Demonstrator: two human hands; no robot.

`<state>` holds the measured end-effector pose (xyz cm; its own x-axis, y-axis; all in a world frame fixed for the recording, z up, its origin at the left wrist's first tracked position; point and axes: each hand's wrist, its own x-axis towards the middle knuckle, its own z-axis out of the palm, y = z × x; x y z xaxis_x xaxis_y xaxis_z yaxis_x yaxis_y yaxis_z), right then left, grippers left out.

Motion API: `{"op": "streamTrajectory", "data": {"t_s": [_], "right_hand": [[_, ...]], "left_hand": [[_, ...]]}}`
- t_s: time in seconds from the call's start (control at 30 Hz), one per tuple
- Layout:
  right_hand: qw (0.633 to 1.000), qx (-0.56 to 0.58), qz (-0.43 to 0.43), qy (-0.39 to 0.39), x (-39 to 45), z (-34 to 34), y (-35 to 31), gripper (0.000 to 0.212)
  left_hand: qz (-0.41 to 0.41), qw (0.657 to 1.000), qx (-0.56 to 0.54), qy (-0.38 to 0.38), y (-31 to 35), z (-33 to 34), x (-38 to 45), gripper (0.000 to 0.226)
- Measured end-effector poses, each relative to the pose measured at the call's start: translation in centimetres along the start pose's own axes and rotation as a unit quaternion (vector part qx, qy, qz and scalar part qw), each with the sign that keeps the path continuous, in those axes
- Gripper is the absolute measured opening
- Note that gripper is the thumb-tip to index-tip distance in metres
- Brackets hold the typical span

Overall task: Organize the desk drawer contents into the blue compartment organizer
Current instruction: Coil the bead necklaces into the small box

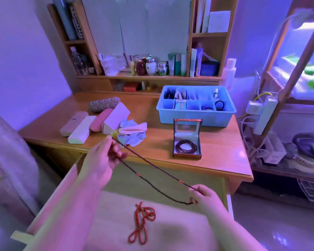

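Both hands stretch a dark bead strand [153, 171] above the open drawer: left hand [101, 158] fingers pinch its far end, right hand [205, 196] fingers its near end. The blue organizer [196, 115] sits far right on the surface.

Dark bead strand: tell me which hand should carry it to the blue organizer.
Probably the right hand. It pinches the dark bead strand on the side where the blue organizer sits, at the desk's right rear. The left hand holds the other end nearer the eyeglass cases.
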<state>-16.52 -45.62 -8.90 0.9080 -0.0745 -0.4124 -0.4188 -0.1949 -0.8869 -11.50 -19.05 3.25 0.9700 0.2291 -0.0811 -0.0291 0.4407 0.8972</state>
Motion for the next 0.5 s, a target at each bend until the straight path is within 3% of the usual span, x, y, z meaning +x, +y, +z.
{"op": "streamTrajectory", "data": {"t_s": [0.07,0.13,0.2,0.27,0.3,0.4,0.43,0.5], "right_hand": [[0.998,0.061,0.014,-0.025,-0.1,-0.6,0.1,0.031],[0.972,0.226,0.042,-0.045,0.2,-0.9,0.0,0.030],[0.940,0.336,0.031,-0.050,0.4,-1.0,-0.8,0.028],[0.937,0.343,-0.017,-0.063,0.3,-1.0,-2.2,0.031],[0.946,0.312,-0.050,-0.067,0.1,-0.9,-3.1,0.033],[0.973,0.173,-0.128,-0.081,-0.8,-0.5,-5.2,0.040],[0.976,0.144,-0.134,-0.093,-1.0,-0.3,-5.6,0.041],[0.978,0.115,-0.117,-0.131,-1.3,0.0,-6.1,0.038]], "left_hand": [[-0.057,0.995,-0.025,0.081,-1.3,-1.0,0.4,0.032],[-0.100,0.984,0.005,0.145,-2.9,-2.0,0.4,0.030],[-0.082,0.967,0.201,0.130,-4.3,-2.7,-0.4,0.024],[-0.009,0.906,0.422,0.033,-5.1,-2.4,-2.1,0.016],[0.014,0.878,0.477,-0.043,-5.2,-1.7,-2.9,0.014],[-0.017,0.813,0.512,-0.278,-5.6,1.3,-5.0,0.018],[-0.027,0.808,0.494,-0.320,-5.8,2.3,-5.4,0.017],[-0.010,0.832,0.443,-0.333,-6.4,4.0,-5.7,0.016]]}}
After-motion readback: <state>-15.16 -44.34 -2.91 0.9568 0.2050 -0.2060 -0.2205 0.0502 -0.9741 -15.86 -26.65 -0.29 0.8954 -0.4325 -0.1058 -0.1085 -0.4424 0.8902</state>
